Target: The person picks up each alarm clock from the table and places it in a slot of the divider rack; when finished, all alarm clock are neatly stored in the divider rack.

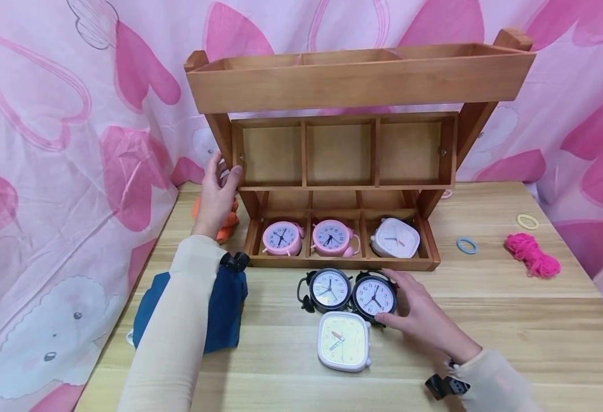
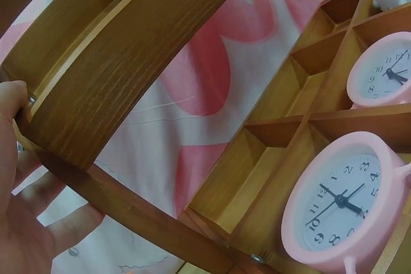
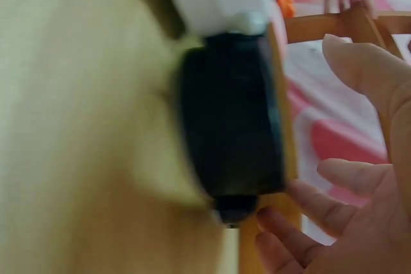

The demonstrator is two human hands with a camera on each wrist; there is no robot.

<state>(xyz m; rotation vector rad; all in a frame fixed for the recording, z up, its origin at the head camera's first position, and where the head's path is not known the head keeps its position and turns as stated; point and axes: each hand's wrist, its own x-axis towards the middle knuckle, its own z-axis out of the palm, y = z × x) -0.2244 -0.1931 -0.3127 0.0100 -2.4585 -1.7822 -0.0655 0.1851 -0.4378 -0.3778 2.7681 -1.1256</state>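
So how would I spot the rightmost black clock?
Find the brown wooden rack on the pale wooden table. Before it sit a squarish white clock and, side by side, two round black clocks. Yours, the rightmost black clock, alone has the person's right hand at its rim.

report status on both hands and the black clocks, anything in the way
Left hand holding shelf at its left side. Right hand at right black clock, fingers spread, contact unclear. Left black clock alongside. Possible obstruction: white clock close on near side.
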